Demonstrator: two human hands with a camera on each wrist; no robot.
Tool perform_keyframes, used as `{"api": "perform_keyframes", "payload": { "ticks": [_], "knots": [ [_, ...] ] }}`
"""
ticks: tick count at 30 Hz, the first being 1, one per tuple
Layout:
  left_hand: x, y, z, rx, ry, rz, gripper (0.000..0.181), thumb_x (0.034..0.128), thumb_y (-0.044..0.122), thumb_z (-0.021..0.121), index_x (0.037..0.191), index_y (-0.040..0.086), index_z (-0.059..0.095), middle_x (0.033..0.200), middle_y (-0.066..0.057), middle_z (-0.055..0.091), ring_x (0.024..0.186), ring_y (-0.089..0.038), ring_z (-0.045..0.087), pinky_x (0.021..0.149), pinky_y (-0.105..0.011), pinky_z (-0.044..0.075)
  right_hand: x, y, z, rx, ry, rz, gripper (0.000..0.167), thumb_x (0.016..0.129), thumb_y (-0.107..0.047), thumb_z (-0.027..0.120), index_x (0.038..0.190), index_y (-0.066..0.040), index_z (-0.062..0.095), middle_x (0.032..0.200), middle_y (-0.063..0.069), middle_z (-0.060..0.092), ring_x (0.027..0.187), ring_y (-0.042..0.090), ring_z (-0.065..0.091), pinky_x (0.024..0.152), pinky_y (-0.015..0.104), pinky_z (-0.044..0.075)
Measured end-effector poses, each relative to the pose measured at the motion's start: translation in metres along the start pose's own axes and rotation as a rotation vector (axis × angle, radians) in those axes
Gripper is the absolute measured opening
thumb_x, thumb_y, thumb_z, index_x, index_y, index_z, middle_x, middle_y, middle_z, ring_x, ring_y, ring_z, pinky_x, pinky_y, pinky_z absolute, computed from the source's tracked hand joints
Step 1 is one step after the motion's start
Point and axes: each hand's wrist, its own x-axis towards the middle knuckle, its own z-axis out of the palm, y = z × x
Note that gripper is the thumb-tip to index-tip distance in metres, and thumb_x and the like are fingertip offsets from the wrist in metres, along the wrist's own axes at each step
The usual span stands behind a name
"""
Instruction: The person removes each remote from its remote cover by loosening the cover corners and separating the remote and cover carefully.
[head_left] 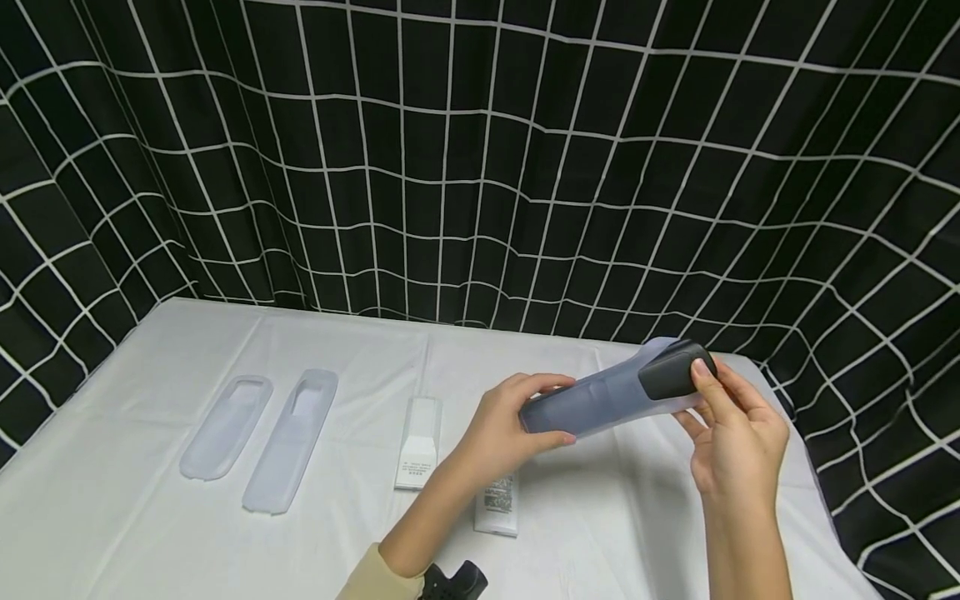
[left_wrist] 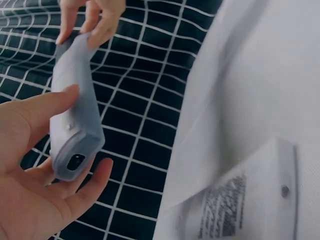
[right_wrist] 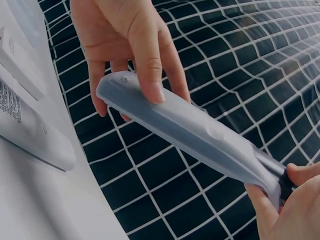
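Observation:
A long black remote control (head_left: 670, 372) sits mostly inside a translucent silicone sleeve (head_left: 600, 402), held tilted above the right part of the table. Its dark top end shows outside the sleeve. My left hand (head_left: 501, 421) grips the sleeve's lower end, thumb on one face and fingers on the other. At the top end, my right hand (head_left: 738, 429) pinches the bare black part and the sleeve's edge between thumb and fingers. The left wrist view shows a small oval opening (left_wrist: 76, 162) in the sleeve's bottom end.
Two empty translucent sleeves (head_left: 227, 427) (head_left: 289, 443) lie at the left on the white tablecloth (head_left: 112, 508). Two white remotes (head_left: 418, 442) (head_left: 497, 506) with printed backs lie near my left forearm. A black object (head_left: 459, 581) shows at the bottom edge. Black grid-patterned curtain (head_left: 450, 167) surrounds the table.

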Motion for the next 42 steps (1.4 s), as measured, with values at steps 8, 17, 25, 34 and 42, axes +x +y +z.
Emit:
{"api": "perform_keyframes", "payload": {
  "ticks": [8,17,25,34,42],
  "knots": [
    [-0.009,-0.007,-0.002,0.074,-0.004,0.03,0.072,0.0788,0.006,0.093,0.144,0.016,0.064,0.132,-0.007,0.068,0.119,-0.024,0.062,0.101,-0.036,0.05,-0.004,0.006,0.004,-0.054,-0.007,-0.001,0.015,0.088,0.001,0.083,0.1,-0.003,0.076,0.112,0.008,0.06,0.073,0.014,0.074,0.061,0.031,0.064],
    [-0.013,-0.012,-0.009,0.054,-0.013,0.062,0.069,0.0781,0.003,0.092,0.141,0.013,0.066,0.131,-0.008,0.071,0.116,-0.023,0.066,0.098,-0.034,0.055,-0.007,0.01,0.008,-0.251,-0.064,-0.09,0.021,0.089,-0.008,0.085,0.108,-0.007,0.075,0.118,0.008,0.055,0.077,0.011,0.073,0.066,0.027,0.064],
    [-0.012,-0.011,-0.025,0.059,-0.076,0.068,0.07,0.0775,0.008,0.094,0.142,0.013,0.066,0.131,-0.007,0.072,0.114,-0.021,0.066,0.098,-0.033,0.055,-0.002,0.007,0.001,-0.413,-0.191,-0.135,0.03,0.092,-0.001,0.08,0.122,-0.005,0.076,0.119,0.008,0.059,0.082,0.01,0.074,0.07,0.025,0.064],
    [-0.011,-0.012,-0.04,0.081,-0.116,0.077,0.069,0.0767,0.006,0.094,0.14,0.012,0.068,0.135,-0.005,0.071,0.116,-0.02,0.066,0.099,-0.033,0.054,0.008,-0.002,-0.021,-0.635,-0.584,-0.224,0.051,0.094,0.005,0.076,0.14,-0.014,0.066,0.117,-0.005,0.064,0.075,0.009,0.076,0.068,0.023,0.063],
    [-0.01,-0.011,-0.05,-0.047,-0.103,-0.017,0.064,0.0745,-0.001,0.092,0.134,0.011,0.072,0.136,-0.005,0.071,0.113,-0.02,0.064,0.09,-0.025,0.059,0.012,-0.007,-0.031,-0.695,-0.743,-0.242,0.06,0.092,0.009,0.075,0.143,-0.021,0.064,0.112,-0.004,0.063,0.06,0.012,0.064,0.062,0.022,0.052]
  ]
}}
